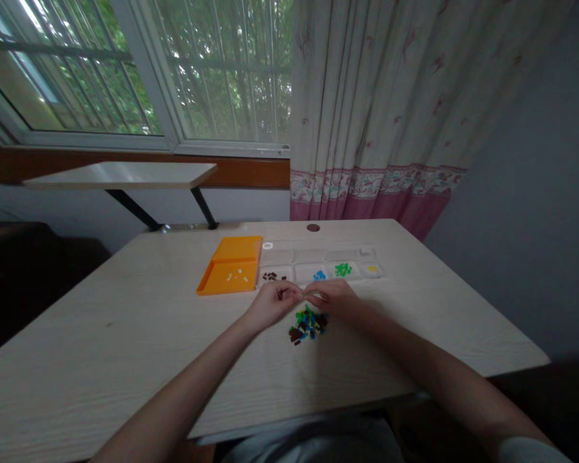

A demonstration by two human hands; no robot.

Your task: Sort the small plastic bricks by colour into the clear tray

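A tiny green piece (303, 294) was pinched by the left hand (275, 302) and the right hand (335, 298), closed together on it. Just beside them, a heap of small brown, green and blue pieces (309, 323) was spread on the pale wooden worktop (174, 321), near a compartmented clear plastic tray (311, 255).

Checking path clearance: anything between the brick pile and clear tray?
Yes: the left hand and right hand, meeting between the pile and tray in this view. Nothing else visible stands there.
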